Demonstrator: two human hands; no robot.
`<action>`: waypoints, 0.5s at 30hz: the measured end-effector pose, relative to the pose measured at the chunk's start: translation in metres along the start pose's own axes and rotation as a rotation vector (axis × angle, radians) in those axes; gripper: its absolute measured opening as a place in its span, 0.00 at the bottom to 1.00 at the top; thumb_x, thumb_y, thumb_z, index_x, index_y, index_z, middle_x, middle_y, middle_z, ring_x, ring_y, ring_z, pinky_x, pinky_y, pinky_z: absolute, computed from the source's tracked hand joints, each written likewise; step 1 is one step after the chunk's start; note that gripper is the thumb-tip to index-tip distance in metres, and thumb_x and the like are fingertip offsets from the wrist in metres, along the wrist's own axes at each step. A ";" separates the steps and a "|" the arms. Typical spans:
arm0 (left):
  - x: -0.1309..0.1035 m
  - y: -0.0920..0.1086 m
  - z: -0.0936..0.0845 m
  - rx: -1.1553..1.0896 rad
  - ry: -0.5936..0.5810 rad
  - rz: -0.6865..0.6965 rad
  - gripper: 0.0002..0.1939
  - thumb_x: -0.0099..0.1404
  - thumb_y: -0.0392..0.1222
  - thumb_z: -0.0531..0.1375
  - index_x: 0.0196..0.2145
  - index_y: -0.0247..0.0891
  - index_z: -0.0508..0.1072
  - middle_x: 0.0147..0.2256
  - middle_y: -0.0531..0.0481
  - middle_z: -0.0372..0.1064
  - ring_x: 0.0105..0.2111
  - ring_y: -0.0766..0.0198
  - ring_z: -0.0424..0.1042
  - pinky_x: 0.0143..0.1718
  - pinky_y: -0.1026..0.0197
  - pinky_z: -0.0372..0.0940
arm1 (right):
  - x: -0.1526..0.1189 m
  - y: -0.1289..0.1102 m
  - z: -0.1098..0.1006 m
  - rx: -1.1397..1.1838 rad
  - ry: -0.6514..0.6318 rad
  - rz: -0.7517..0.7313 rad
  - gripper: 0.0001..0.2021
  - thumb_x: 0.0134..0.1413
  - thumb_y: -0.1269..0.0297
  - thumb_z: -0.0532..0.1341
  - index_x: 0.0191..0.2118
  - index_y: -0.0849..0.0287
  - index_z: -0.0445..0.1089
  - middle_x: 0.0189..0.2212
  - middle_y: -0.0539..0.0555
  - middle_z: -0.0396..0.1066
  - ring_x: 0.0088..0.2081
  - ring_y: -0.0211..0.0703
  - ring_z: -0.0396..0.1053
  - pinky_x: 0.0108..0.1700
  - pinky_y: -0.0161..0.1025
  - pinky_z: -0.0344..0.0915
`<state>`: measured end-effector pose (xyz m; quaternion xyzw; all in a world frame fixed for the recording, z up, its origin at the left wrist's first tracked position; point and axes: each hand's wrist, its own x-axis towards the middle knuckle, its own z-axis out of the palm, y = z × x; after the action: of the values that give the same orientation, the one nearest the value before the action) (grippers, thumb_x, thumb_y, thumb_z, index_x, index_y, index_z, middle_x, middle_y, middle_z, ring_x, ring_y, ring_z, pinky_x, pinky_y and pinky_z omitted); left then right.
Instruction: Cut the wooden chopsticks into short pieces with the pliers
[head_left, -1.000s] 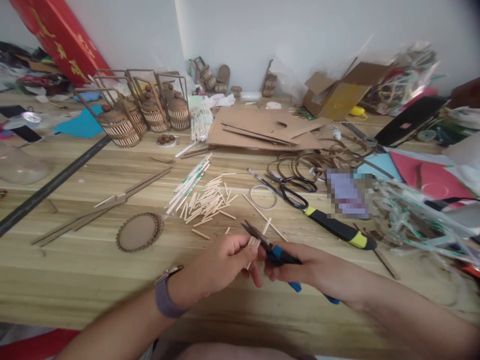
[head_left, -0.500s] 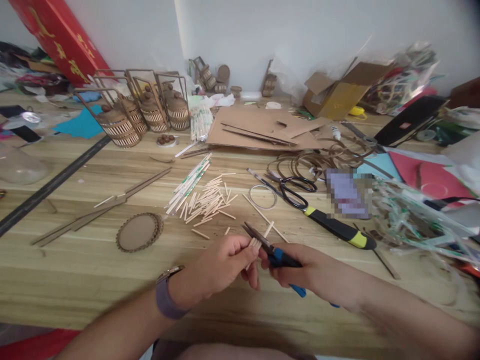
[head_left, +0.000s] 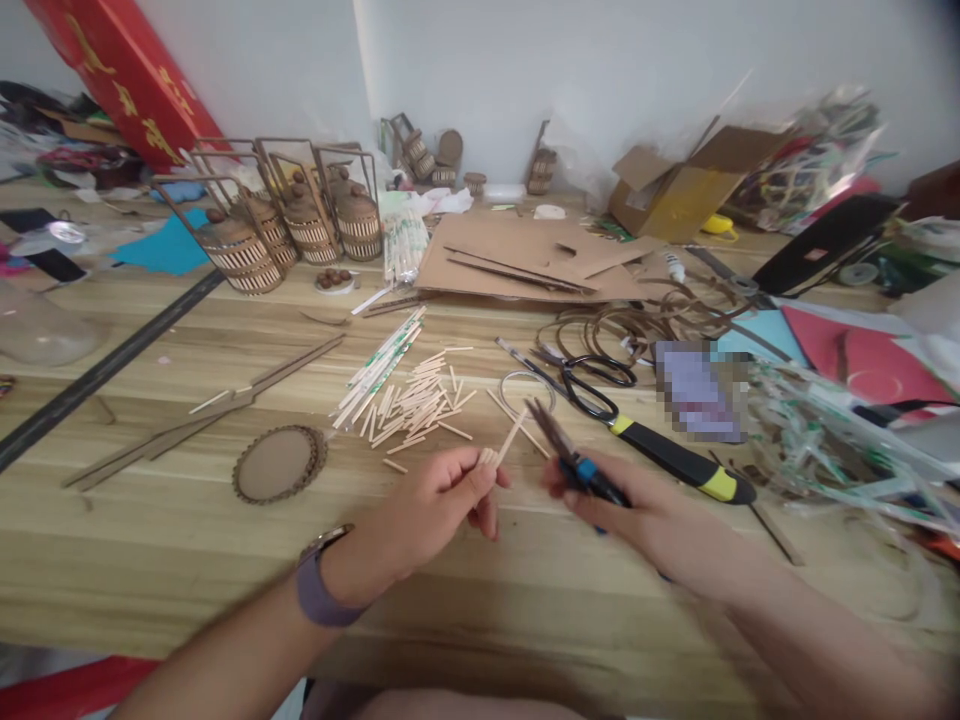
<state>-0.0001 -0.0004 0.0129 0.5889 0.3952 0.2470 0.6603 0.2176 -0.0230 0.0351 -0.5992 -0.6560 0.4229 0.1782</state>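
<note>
My left hand [head_left: 450, 495] is closed, pinching several thin wooden sticks [head_left: 511, 436] between thumb and fingers. One stick reaches well past the short ends of the others, up and to the right. In my right hand [head_left: 626, 505] is a pair of shears [head_left: 589, 472] with dark blades and blue-and-black handles. Their blades point up and left, a little apart from the sticks. Beyond my left hand lies a loose pile of short cut sticks [head_left: 424, 405]. Paper-wrapped chopsticks [head_left: 382, 365] lie beside that pile.
Round cardboard discs [head_left: 276, 465] and cardboard strips [head_left: 202, 420] lie left. Black-handled scissors [head_left: 592, 385], a utility knife [head_left: 675, 460] and a metal ring [head_left: 527, 393] lie right. Small lidded stick baskets [head_left: 240, 255] stand behind, near flat cardboard [head_left: 517, 245]. Plastic wrappers [head_left: 817, 430] heap at far right.
The shears have moved right and up, away from the sticks they were across. My left hand has shifted slightly left with the sticks, and the long one now sticks out.
</note>
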 end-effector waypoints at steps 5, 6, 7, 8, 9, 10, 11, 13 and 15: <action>-0.001 -0.002 0.000 0.451 0.006 0.009 0.16 0.71 0.48 0.46 0.35 0.37 0.68 0.23 0.53 0.69 0.25 0.65 0.68 0.31 0.64 0.59 | 0.015 0.011 0.012 -0.403 0.498 -0.555 0.09 0.59 0.68 0.54 0.46 0.58 0.63 0.52 0.65 0.67 0.54 0.54 0.65 0.52 0.50 0.63; -0.001 -0.003 0.001 0.545 0.015 0.023 0.15 0.71 0.46 0.46 0.35 0.37 0.68 0.24 0.53 0.69 0.26 0.64 0.68 0.31 0.63 0.59 | 0.018 0.011 0.015 -0.458 0.475 -0.629 0.09 0.59 0.69 0.54 0.45 0.58 0.62 0.52 0.65 0.67 0.54 0.54 0.65 0.52 0.49 0.63; -0.002 -0.004 0.002 0.628 0.031 0.041 0.15 0.71 0.44 0.46 0.35 0.37 0.69 0.25 0.52 0.70 0.27 0.63 0.69 0.31 0.63 0.59 | 0.020 0.010 0.018 -0.515 0.440 -0.658 0.08 0.58 0.70 0.54 0.44 0.58 0.63 0.49 0.65 0.70 0.51 0.54 0.67 0.49 0.49 0.65; -0.002 -0.004 0.004 0.703 0.054 0.061 0.14 0.71 0.42 0.46 0.36 0.37 0.69 0.27 0.50 0.72 0.29 0.62 0.70 0.32 0.62 0.60 | 0.023 0.009 0.021 -0.572 0.406 -0.653 0.07 0.58 0.70 0.55 0.43 0.59 0.64 0.44 0.64 0.72 0.47 0.54 0.69 0.44 0.48 0.66; -0.003 -0.005 0.006 0.773 0.079 0.078 0.13 0.71 0.41 0.46 0.38 0.37 0.69 0.30 0.49 0.73 0.31 0.61 0.71 0.33 0.62 0.61 | 0.024 0.009 0.024 -0.625 0.382 -0.626 0.06 0.57 0.70 0.56 0.41 0.59 0.65 0.39 0.62 0.73 0.41 0.54 0.70 0.40 0.46 0.66; -0.003 -0.005 0.007 0.841 0.104 0.092 0.13 0.71 0.40 0.46 0.39 0.38 0.69 0.33 0.47 0.74 0.33 0.59 0.72 0.35 0.61 0.62 | 0.026 0.009 0.027 -0.671 0.369 -0.596 0.05 0.57 0.69 0.56 0.40 0.60 0.65 0.34 0.60 0.73 0.37 0.53 0.70 0.36 0.45 0.65; -0.004 -0.005 0.009 0.911 0.124 0.100 0.14 0.71 0.40 0.45 0.41 0.38 0.69 0.35 0.45 0.75 0.35 0.57 0.73 0.36 0.60 0.62 | 0.027 0.009 0.030 -0.707 0.371 -0.569 0.04 0.56 0.69 0.57 0.38 0.60 0.66 0.31 0.59 0.72 0.34 0.53 0.69 0.33 0.44 0.64; -0.004 -0.004 0.012 1.053 0.140 0.082 0.16 0.72 0.40 0.44 0.44 0.38 0.69 0.37 0.43 0.75 0.36 0.54 0.75 0.35 0.57 0.64 | 0.028 0.011 0.035 -0.747 0.398 -0.533 0.04 0.56 0.68 0.58 0.37 0.61 0.66 0.29 0.58 0.71 0.31 0.52 0.68 0.31 0.42 0.61; -0.004 -0.002 0.015 1.175 0.142 0.036 0.17 0.72 0.40 0.42 0.46 0.38 0.69 0.34 0.42 0.76 0.33 0.52 0.75 0.32 0.56 0.64 | 0.028 0.012 0.039 -0.755 0.422 -0.498 0.03 0.55 0.68 0.59 0.36 0.61 0.65 0.29 0.58 0.70 0.31 0.51 0.68 0.31 0.41 0.60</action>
<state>0.0090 -0.0129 0.0117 0.8444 0.4991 0.0367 0.1911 0.1900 -0.0108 -0.0049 -0.5195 -0.8362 -0.0300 0.1732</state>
